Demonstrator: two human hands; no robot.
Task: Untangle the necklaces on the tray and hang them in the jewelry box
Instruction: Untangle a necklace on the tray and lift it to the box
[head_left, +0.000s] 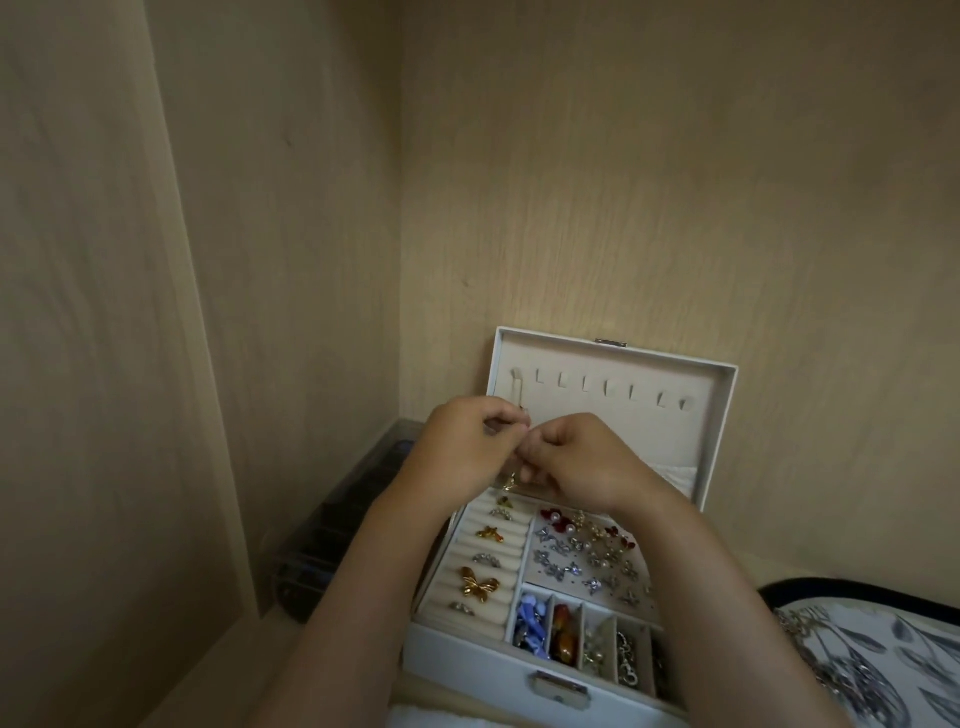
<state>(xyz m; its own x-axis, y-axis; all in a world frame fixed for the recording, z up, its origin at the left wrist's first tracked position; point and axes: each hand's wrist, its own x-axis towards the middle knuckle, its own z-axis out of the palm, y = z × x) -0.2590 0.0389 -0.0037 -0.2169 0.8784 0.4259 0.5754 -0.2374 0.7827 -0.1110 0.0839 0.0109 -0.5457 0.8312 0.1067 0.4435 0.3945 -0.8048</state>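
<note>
A white jewelry box (467, 654) stands open, its lid (727, 415) upright with a row of small hooks (584, 387) along the top. My left hand (462, 447) and my right hand (576, 460) meet in front of the lid's left side, fingertips pinched together on a thin necklace. A small gold pendant (509, 482) dangles just below them. The chain itself is too fine to trace. At the lower right lies a patterned tray (852, 592) with tangled silver necklaces (810, 631) on it.
The box's tray holds rings and a gold butterfly (475, 583) in rolls, earrings (587, 556), and beads in small compartments (563, 631). A dark clear plastic organizer (337, 525) stands left of the box. Wooden walls close in on the left and behind.
</note>
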